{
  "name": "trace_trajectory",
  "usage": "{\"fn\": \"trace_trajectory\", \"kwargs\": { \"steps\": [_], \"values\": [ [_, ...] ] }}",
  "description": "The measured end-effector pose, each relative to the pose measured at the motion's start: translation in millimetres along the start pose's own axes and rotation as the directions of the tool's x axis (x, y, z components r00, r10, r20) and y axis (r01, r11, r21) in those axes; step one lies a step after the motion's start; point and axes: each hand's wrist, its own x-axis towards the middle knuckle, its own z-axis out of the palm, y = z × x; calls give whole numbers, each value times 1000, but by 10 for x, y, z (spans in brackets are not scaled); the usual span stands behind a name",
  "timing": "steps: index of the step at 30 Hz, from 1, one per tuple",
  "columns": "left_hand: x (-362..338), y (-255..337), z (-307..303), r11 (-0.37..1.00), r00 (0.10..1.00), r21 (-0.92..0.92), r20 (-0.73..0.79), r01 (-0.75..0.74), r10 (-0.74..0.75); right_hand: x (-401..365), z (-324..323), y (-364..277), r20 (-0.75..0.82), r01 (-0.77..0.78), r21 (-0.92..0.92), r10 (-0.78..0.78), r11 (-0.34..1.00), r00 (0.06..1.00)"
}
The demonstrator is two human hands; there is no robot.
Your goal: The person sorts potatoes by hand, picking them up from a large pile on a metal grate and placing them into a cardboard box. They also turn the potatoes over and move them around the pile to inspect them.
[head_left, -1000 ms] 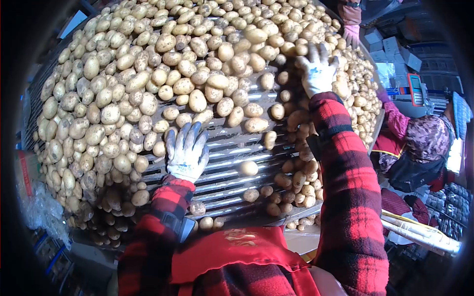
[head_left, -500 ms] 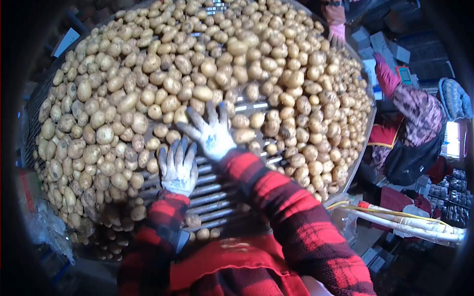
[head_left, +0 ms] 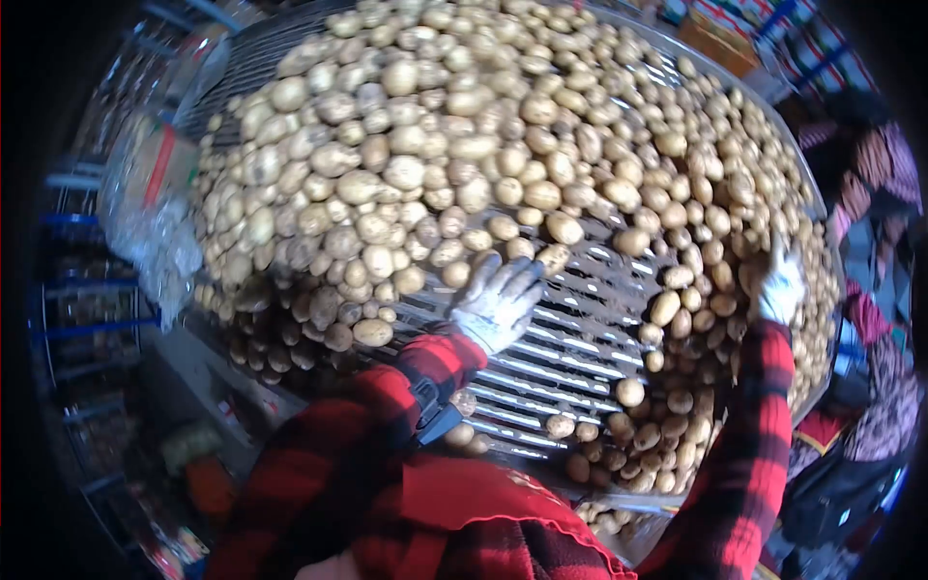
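My left hand point(head_left: 497, 304), in a white glove with dark fingertips, lies over the metal slats point(head_left: 570, 319) with its fingers spread, near the edge of the potato heap point(head_left: 396, 174). Several potatoes touch or sit just beyond its fingertips. Far to the right, my right hand point(head_left: 781, 282), gloved in the same way, rests among the potatoes at the right side; its fingers point away and are partly blurred, so whether they hold a potato is unclear. Smaller potatoes point(head_left: 667, 430) lie near the front edge, between my arms.
A clear plastic bag point(head_left: 159, 242) hangs at the left edge beside blue racks point(head_left: 97, 324). At the right, one person point(head_left: 865, 164) reaches toward the table edge and another point(head_left: 870, 406) is lower down. A cardboard box point(head_left: 715, 43) stands at the top right.
The view has turned left. My hands have moved apart, the right one out to the right side of the heap. More bare slats show between them.
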Motion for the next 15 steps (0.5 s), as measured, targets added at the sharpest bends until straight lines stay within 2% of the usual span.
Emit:
{"fn": "trace_trajectory", "kwargs": {
  "steps": [1, 2, 4, 5, 6, 7, 8, 10, 11, 12, 13, 14, 15],
  "values": [
    [11, 15, -66, 999, 1000, -35, 1, 14, -14, -98, -28, 134, -36, -29, -3, 28, 1000, 999],
    [0, 9, -53, 999, 1000, -47, 0, 24, -24, -34, -506, -30, 52, -82, 250, 71, 965, 996],
    [-9, 9, -40, 999, 1000, -50, 8, 20, -19, 179, -1578, -381, 228, -270, 671, 154, 691, 961],
    [-9, 21, -29, 998, 1000, -64, -1, 26, -26, 109, -1656, -617, 61, -70, 691, 39, 719, 997],
    [-22, 23, 7, 997, 1000, -77, -7, 26, -26, 112, -2021, -922, 134, -91, 729, -11, 679, 991],
    [-24, 11, 33, 996, 1000, -88, -15, 21, -22, 86, -2270, -1187, 106, -32, 832, -101, 554, 989],
    [-11, -3, 52, 995, 1000, -96, 5, 14, -14, 76, -2419, -1466, 80, 18, 840, -158, 542, 984],
    [24, -14, -228, 982, 997, -189, 72, -10, 24, 344, -2787, -1854, 18, 82, 912, -239, 401, 971],
    [-14, -61, -195, 991, 1000, -136, 10, -12, 13, 478, -2846, -1993, -5, 94, 929, -242, 359, 970],
    [64, -183, -528, 985, 994, -169, -104, 27, -45, 626, -2886, -2102, -20, 100, 942, -246, 319, 969],
    [90, -439, -802, 994, 963, -67, -250, 83, -98, 819, -2974, -2137, -6, 84, 954, -261, 287, 965],
    [121, -697, -1084, 986, 909, 15, -391, 167, -148, 1002, -3018, -2164, -57, 117, 958, -226, 262, 972],
    [99, -1113, -1304, 979, 841, -42, -506, 197, -191, 1187, -3119, -2160, -54, 122, 954, -245, 275, 968]
  ]
}}
